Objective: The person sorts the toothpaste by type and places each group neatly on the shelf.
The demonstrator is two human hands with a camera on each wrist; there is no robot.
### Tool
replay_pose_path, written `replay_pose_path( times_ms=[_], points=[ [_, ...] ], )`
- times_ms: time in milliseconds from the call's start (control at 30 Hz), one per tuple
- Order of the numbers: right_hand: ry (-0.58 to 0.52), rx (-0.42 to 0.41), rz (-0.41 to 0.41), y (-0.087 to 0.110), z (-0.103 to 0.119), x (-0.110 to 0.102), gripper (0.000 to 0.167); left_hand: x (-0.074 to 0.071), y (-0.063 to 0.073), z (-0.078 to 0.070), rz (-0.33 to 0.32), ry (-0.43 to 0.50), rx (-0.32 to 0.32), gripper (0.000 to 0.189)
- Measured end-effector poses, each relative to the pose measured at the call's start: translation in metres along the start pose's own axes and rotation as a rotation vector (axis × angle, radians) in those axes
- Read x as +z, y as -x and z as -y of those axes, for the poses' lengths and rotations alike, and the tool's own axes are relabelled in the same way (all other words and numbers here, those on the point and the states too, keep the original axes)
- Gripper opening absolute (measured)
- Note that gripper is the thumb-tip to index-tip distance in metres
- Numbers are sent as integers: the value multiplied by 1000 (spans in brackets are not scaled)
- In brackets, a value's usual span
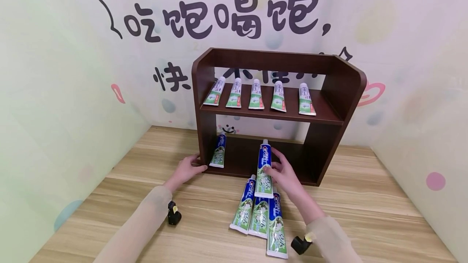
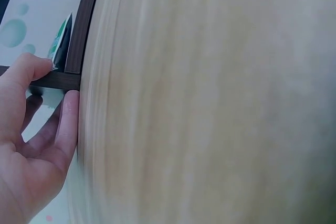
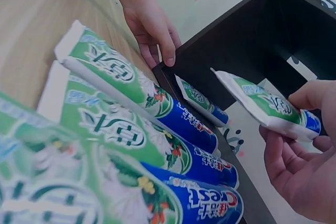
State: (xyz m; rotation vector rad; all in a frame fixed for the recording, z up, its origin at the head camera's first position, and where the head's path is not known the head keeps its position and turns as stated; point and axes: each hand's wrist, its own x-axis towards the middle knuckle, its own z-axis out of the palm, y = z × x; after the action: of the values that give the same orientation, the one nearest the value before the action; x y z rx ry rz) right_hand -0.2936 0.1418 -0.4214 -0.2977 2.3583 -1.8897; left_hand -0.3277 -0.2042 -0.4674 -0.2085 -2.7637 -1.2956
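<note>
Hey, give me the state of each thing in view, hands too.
Held tube: capped, raised
Three loose tubes: lying bunched together
Lower-shelf tube: capped, at the left end
Five upper-shelf tubes: capped, in a row
Rack: upright
Left hand: gripping rack's lower corner
Right hand: gripping held tube

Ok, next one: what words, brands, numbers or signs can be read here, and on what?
"吃饱喝饱,": back wall, top line.
"快": same wall, second line; the rest is partly hidden by the shelf.
"Crest" and "佳洁士": nearest tube in the right wrist view.
Too small to read surely: fine print on the upper-shelf tubes, held tube and lower-shelf tube.
</note>
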Motion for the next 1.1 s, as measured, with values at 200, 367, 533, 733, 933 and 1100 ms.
replay_pose_path(
  times_ms=[200, 367, 533, 733, 933, 1100],
  points=[
    [-46, -35, 18, -18, 1, 6, 82, 1, -1, 0, -1, 31, -15, 59],
    [-98, -34, 31, -38, 3, 15, 87, 1, -1, 1, 7, 39, -17, 59],
    [-157, -39, 41, -55, 10, 27, 93, 1, -1, -1, 6, 55, -23, 59],
    [-192, -31, 55, -72, 13, 42, 96, 1, 0, -2, 15, 59, -27, 61],
    [-214, -6, 42, -89, 9, 55, 95, 1, 1, -2, 18, 61, -27, 60],
    [-246, -9, 7, -100, 5, 61, 95, 0, 1, -2, 17, 53, -35, 60]
  ],
)
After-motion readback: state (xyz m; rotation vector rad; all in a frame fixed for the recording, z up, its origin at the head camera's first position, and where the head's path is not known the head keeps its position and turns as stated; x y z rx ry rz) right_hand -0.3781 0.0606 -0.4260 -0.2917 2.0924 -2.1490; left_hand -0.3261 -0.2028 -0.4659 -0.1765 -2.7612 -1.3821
